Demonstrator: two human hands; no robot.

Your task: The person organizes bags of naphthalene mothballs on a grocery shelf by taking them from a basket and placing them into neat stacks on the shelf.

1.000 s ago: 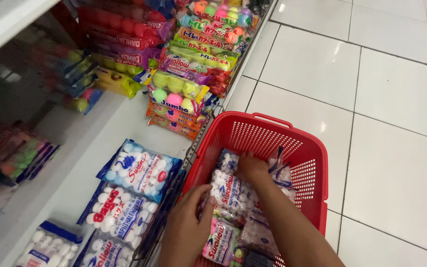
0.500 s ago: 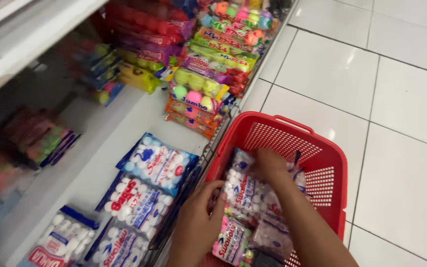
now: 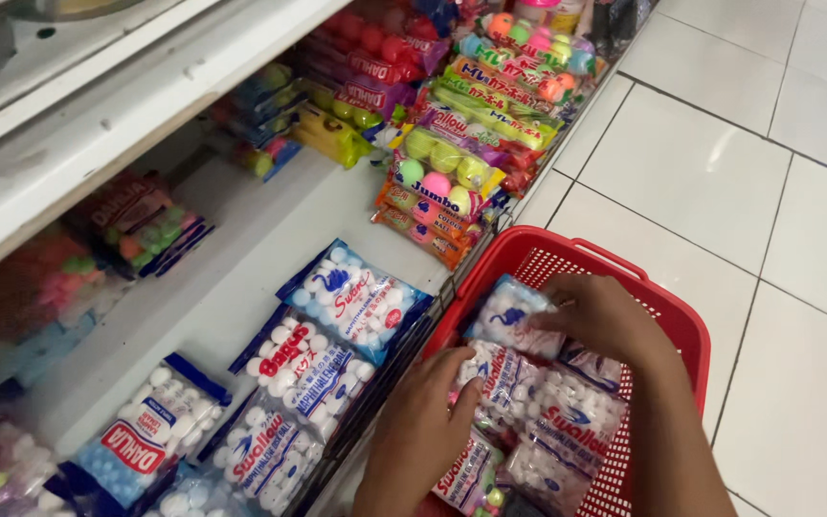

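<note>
Inside the red basket (image 3: pixel 662 297), the right hand (image 3: pixel 597 316) grips a packet of white balls (image 3: pixel 507 316); the left hand (image 3: pixel 430 402) rests open-fingered on the packets beside it.

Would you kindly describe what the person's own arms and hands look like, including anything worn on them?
Both forearms are bare as far as the picture shows, with no sleeves in view. The left hand and right hand wear no gloves, and no rings, watch or bracelets are visible on them.

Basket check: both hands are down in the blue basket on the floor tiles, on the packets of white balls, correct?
Not quite: the basket is red, not blue, as the head view shows. The rest holds: left hand and right hand are both in it, on the packets of white balls, on the floor tiles.
</note>
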